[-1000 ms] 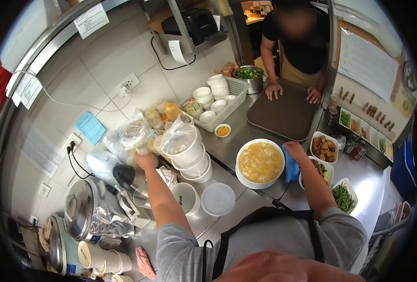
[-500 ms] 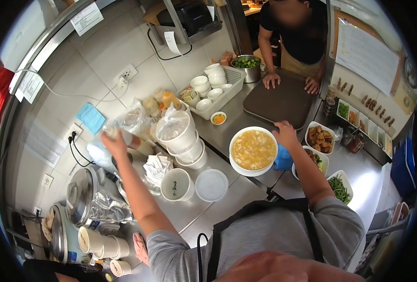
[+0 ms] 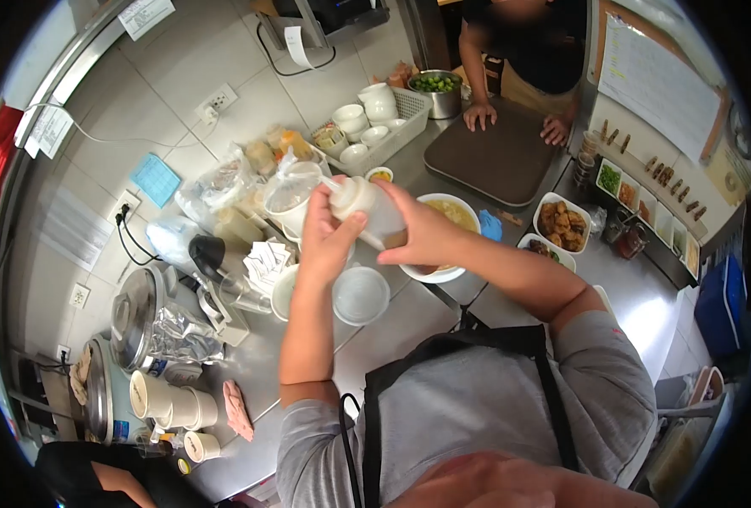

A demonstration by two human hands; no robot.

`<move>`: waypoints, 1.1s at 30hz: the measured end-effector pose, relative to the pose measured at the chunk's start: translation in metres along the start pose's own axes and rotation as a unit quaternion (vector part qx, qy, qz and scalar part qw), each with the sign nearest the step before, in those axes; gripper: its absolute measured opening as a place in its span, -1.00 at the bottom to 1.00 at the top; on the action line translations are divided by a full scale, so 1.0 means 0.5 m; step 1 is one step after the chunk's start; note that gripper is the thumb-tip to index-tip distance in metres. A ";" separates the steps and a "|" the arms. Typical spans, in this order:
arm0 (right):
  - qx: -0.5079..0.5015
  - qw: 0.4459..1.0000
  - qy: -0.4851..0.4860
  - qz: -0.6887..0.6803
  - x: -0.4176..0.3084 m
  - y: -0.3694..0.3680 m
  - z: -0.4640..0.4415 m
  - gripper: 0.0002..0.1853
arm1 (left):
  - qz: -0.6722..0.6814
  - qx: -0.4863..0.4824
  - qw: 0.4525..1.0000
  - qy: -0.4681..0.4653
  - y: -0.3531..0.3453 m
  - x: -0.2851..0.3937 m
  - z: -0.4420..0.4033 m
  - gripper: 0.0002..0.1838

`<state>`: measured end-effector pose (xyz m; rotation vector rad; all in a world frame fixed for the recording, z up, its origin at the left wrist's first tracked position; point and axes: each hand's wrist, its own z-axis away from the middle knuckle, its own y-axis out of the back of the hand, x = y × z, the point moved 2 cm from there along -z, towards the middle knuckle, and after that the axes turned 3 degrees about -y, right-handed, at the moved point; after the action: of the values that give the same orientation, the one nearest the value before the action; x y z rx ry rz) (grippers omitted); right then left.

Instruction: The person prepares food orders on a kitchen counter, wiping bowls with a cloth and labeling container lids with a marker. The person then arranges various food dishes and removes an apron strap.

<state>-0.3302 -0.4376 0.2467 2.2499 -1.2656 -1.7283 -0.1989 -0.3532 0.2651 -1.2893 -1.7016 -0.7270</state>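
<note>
the person has a squeeze bottle (image 3: 374, 210) up in front of them, over the metal counter (image 3: 396, 326). both hands are on it. the left hand (image 3: 329, 233) is at the spout end. its thumb lies along the near side, and its fingers go around the far side, bent in close. the right hand (image 3: 423, 223) is at the fat bottom end. its thumb and fingers are spread wide, just as wide as the bottle, and they hug it from the right side. neither hand seems to hold anything else.

the bottle's long way runs on a slant. in the head view, the thin spout (image 3: 333, 184) points up and to the left, toward the white tubs. the fat end points down and to the right, toward the big soup bowl (image 3: 445, 274). so the left hand is nearer the spout, and the right hand is nearer the bowl. the spout points away from the bowl.

the right hand covers part of the bowl in this view. how high the bottle is above it, one cannot tell. a blue cloth (image 3: 490, 226) is just beside the bowl, on its right.
</note>
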 end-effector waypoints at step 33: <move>-0.110 0.703 -0.105 0.695 0.160 0.197 0.066 -0.68 | 0.088 0.206 0.961 0.162 0.066 -0.188 0.147 -0.66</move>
<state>-0.4097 -0.5382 0.2178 0.4116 -1.8175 -1.2433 -0.1789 -0.3245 0.1465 -0.9540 -1.3613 -0.4209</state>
